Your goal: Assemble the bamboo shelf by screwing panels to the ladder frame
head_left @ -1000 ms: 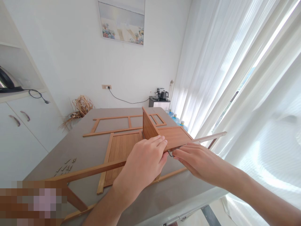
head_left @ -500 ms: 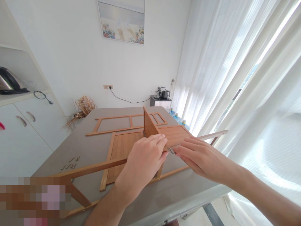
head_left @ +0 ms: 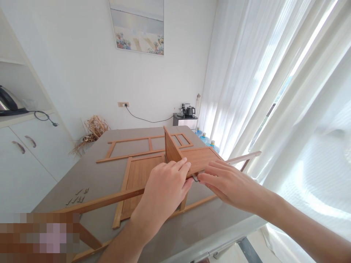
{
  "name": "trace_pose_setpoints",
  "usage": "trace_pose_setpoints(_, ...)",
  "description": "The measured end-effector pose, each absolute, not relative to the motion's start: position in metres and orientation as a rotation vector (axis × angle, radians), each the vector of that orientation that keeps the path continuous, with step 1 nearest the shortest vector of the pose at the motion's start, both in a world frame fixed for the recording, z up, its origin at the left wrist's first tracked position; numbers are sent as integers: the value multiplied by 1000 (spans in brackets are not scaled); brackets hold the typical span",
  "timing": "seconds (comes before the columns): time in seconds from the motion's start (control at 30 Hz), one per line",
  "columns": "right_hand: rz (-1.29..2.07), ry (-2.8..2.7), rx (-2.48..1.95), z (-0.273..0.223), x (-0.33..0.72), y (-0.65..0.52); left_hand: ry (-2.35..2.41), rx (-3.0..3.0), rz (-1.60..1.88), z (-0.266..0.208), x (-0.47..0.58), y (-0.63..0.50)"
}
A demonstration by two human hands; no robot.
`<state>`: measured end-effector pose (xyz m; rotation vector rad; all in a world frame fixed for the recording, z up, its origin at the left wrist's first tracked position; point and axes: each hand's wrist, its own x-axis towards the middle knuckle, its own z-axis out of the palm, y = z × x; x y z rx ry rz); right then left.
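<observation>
My left hand (head_left: 163,195) is closed around the near end of an upright wooden panel (head_left: 172,148), its fingers over the top edge and the thumb below. Between the fingertips of my right hand (head_left: 229,182) is a bent metal hex key (head_left: 195,178). The key's other end meets the near end of the wood beside my left thumb; the fastener itself is hidden. One flat wooden panel (head_left: 201,159) lies behind my right hand, and another panel (head_left: 141,168) lies left of the upright one. A wooden rail (head_left: 109,199) runs leftward from behind my left wrist.
Several loose screws (head_left: 79,199) lie on the grey table (head_left: 93,179) at left. An open wooden frame (head_left: 131,155) lies farther back. A pale wooden bar (head_left: 244,157) sticks out at right, near the curtain (head_left: 236,73). Water bottles (head_left: 204,137) stand beyond the table's far right corner.
The view has shifted slightly, so most things sit a little farther left. The hex key and my right fingertips have dropped slightly relative to the wood. My left hand keeps its hold.
</observation>
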<state>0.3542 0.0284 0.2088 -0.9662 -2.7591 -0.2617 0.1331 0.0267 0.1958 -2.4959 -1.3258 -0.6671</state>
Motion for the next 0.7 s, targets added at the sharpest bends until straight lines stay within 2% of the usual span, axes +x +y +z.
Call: trace_pose_setpoints(0.7, -316, -2758, -999, 216, 349, 23, -1325, -2514, -620, 196, 131, 25)
